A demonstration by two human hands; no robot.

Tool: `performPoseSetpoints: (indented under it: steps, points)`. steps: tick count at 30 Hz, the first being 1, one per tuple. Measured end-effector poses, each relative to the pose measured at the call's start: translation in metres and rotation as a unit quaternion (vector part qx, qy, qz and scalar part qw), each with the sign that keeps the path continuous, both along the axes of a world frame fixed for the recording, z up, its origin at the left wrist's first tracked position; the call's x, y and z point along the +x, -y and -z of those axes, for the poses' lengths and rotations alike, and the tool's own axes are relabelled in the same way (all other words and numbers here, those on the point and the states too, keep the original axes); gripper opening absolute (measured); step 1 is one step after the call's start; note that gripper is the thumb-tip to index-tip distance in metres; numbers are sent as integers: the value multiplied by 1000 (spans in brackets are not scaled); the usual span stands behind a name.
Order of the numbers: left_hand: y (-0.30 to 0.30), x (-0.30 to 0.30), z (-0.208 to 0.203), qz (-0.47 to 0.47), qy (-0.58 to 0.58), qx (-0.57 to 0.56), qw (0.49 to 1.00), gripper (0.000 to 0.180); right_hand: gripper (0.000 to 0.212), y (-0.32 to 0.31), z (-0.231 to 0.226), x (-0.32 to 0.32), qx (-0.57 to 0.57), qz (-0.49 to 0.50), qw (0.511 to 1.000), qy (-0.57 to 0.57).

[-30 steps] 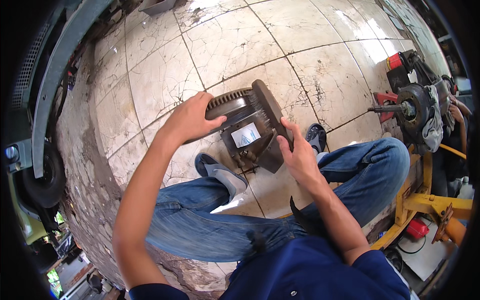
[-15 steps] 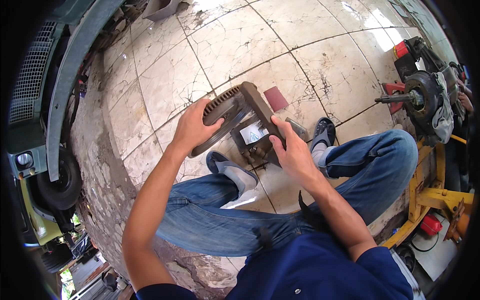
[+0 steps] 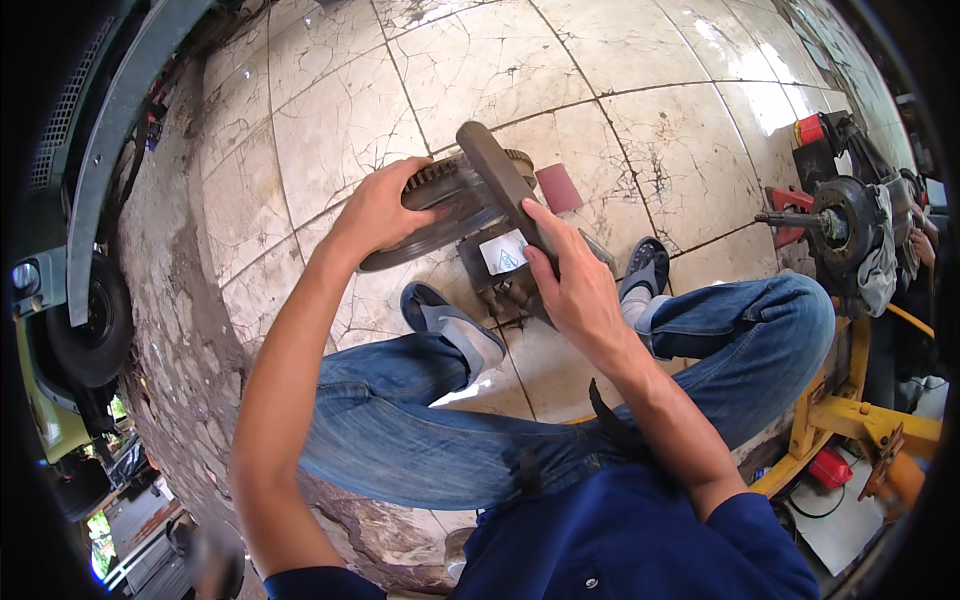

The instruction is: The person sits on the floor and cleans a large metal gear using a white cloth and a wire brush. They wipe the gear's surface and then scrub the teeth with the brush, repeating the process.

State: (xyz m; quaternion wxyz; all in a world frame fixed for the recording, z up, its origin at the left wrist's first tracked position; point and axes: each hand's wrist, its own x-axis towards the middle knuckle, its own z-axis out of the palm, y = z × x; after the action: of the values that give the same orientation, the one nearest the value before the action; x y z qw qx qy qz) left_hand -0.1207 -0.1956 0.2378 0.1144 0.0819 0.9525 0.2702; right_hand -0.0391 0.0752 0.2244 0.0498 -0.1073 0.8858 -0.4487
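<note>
At the left edge of the frame stands a vehicle wheel (image 3: 88, 318) with a black rubber tyre. Centre left, the left hand (image 3: 378, 210) curls over the toothed rim of a dark, ribbed metal motor housing (image 3: 455, 200), fingers clamped on it. The housing sits tilted at upper centre, on cracked, glossy floor tiles (image 3: 330, 120). Centre, the right hand (image 3: 575, 285) presses flat against the housing's blocky side, fingers extended over the edge. A maroon rectangular pad (image 3: 558, 188) lies just beside it. At right, a greasy axle assembly (image 3: 845, 225) rests on a yellow frame (image 3: 850, 410)
</note>
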Motion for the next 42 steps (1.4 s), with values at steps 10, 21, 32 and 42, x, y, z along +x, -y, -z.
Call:
performPoseSetpoints:
  steps: [10,21,32,42]
  points:
    - [-10,-4,-13,4,74,-51,996,65,53,-9,-25,13,68,-23,997,36]
    - [-36,-17,-9,-28,94,-77,992,69,50,11,-25,-17,115,-2,993,-15]
    - [-48,-10,-8,-54,97,-73,991,67,47,18,-19,-50,138,-36,989,-49]
    - [-55,-14,-13,-10,102,-102,989,70,51,-33,-21,8,110,2,994,25]
